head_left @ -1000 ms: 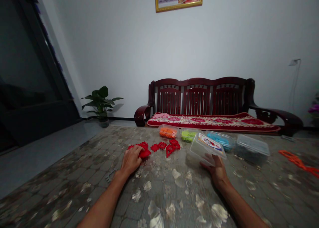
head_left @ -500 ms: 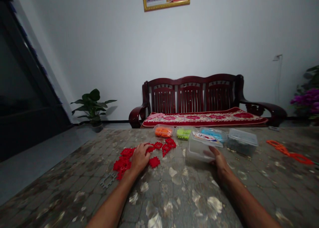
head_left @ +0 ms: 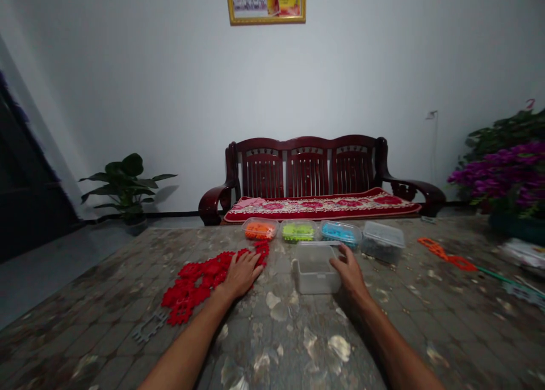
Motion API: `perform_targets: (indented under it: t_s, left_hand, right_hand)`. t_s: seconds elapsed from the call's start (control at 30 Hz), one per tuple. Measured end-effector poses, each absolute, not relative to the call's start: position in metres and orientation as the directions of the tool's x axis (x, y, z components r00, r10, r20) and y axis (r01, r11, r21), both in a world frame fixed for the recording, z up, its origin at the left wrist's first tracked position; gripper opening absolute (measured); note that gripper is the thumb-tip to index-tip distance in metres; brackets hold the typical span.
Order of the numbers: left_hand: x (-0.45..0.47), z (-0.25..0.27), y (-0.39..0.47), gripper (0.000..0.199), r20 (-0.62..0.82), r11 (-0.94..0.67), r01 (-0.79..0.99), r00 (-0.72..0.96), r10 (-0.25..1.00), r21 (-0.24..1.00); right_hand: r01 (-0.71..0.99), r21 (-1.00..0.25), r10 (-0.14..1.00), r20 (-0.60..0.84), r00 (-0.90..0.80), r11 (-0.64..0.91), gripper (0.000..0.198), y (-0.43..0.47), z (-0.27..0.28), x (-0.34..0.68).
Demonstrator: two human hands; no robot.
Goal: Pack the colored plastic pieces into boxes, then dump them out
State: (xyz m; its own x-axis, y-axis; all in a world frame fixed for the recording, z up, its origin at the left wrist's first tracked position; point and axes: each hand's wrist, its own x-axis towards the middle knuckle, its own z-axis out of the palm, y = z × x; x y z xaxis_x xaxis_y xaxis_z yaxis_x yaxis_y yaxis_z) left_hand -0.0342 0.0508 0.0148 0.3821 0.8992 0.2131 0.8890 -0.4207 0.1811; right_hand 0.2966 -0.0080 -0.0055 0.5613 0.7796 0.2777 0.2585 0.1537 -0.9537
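Note:
My left hand (head_left: 242, 273) lies palm down, fingers spread, over the right part of a heap of red toothed building pieces (head_left: 193, 288). Some of the pieces are hidden under it. With my right hand (head_left: 349, 271) I grip the right wall of a see-through plastic box (head_left: 318, 281), thumb and fingers on either side of its rim. The box stands upright on the table, its open top upward, and no pieces show inside. One grey frame-shaped piece (head_left: 150, 327) rests at the near left end of the red heap.
Behind the box stand boxes of orange pieces (head_left: 260, 230), green pieces (head_left: 298, 231) and blue pieces (head_left: 338, 233), plus a lidded box (head_left: 383, 241) with dark contents. Linked orange pieces (head_left: 447, 255) lie at right, near purple flowers (head_left: 511, 171). A wooden bench (head_left: 306, 168) stands beyond the patterned table (head_left: 281, 344).
My right hand has brought the tilted box down upright onto the table. My left hand has stayed on the red pieces, which now lie closer together. The view has turned right.

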Motion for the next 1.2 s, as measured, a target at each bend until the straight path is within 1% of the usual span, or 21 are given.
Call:
perform_targets:
  t_s: [0.07, 0.13, 0.2, 0.27, 0.33, 0.43, 0.5, 0.6, 0.73, 0.8, 0.9, 0.97, 1.07, 1.13, 1.2]
  left_hand:
    - [-0.043, 0.017, 0.047, 0.037, 0.236, -0.386, 0.907, 0.344, 0.909, 0.168]
    - [-0.046, 0.020, 0.043, 0.036, 0.264, -0.353, 0.921, 0.304, 0.915, 0.163]
    - [-0.040, 0.021, 0.036, 0.038, 0.292, -0.346, 0.924, 0.290, 0.911, 0.163]
    - [-0.024, 0.022, 0.025, 0.042, 0.321, -0.410, 0.889, 0.335, 0.886, 0.205]
    - [0.000, 0.022, 0.010, 0.048, 0.363, -0.540, 0.772, 0.422, 0.830, 0.335]
    - [0.038, 0.018, -0.013, 0.052, 0.359, -0.599, 0.577, 0.484, 0.798, 0.555]
    - [0.057, 0.015, -0.024, 0.051, 0.336, -0.574, 0.498, 0.489, 0.805, 0.650]
    - [0.072, 0.011, -0.030, 0.050, 0.315, -0.518, 0.420, 0.464, 0.828, 0.745]
    - [0.073, 0.003, -0.028, 0.054, 0.325, -0.489, 0.299, 0.460, 0.826, 0.820]
    - [0.071, -0.002, -0.025, 0.057, 0.316, -0.451, 0.269, 0.423, 0.849, 0.851]
    - [0.065, -0.010, -0.021, 0.057, 0.266, -0.365, 0.281, 0.334, 0.904, 0.888]
    - [0.061, -0.014, -0.017, 0.052, 0.256, -0.352, 0.309, 0.312, 0.915, 0.883]
    - [0.058, -0.017, -0.015, 0.042, 0.294, -0.426, 0.375, 0.360, 0.886, 0.824]
    - [0.057, -0.017, -0.016, 0.038, 0.319, -0.489, 0.410, 0.416, 0.851, 0.770]
    - [0.057, -0.018, -0.017, 0.034, 0.331, -0.541, 0.426, 0.473, 0.816, 0.725]
  right_hand:
    - [0.357, -0.898, 0.741, 0.421, 0.523, 0.259, 0.075, -0.010, 0.000, 0.293]
    - [0.444, -0.825, 0.691, 0.548, 0.471, 0.351, 0.071, -0.014, 0.007, 0.289]
    - [0.498, -0.777, 0.674, 0.605, 0.423, 0.385, 0.062, -0.016, 0.013, 0.287]
    - [0.516, -0.766, 0.694, 0.608, 0.385, 0.384, 0.049, -0.017, 0.018, 0.286]
    - [0.522, -0.762, 0.711, 0.604, 0.360, 0.384, 0.039, -0.016, 0.024, 0.285]
    - [0.562, -0.747, 0.702, 0.610, 0.367, 0.355, 0.034, -0.017, 0.035, 0.287]
    - [0.588, -0.757, 0.710, 0.579, 0.400, 0.286, 0.038, -0.019, 0.044, 0.290]
    - [0.592, -0.787, 0.754, 0.492, 0.435, 0.172, 0.040, -0.023, 0.051, 0.295]
    - [0.516, -0.850, 0.842, 0.353, 0.409, 0.106, 0.033, -0.023, 0.046, 0.307]
    - [0.469, -0.877, 0.861, 0.313, 0.401, 0.100, 0.038, -0.023, 0.044, 0.315]
    - [0.429, -0.901, 0.841, 0.283, 0.461, 0.068, 0.049, -0.032, 0.046, 0.337]
    - [0.394, -0.918, 0.825, 0.251, 0.506, 0.037, 0.053, -0.048, 0.050, 0.356]
    - [0.339, -0.940, 0.785, 0.193, 0.588, -0.022, 0.055, -0.084, 0.053, 0.393]
    - [0.241, -0.966, 0.714, 0.104, 0.693, -0.093, 0.050, -0.110, 0.053, 0.421]
    - [0.190, -0.970, 0.618, 0.058, 0.784, -0.150, 0.043, -0.131, 0.051, 0.453]
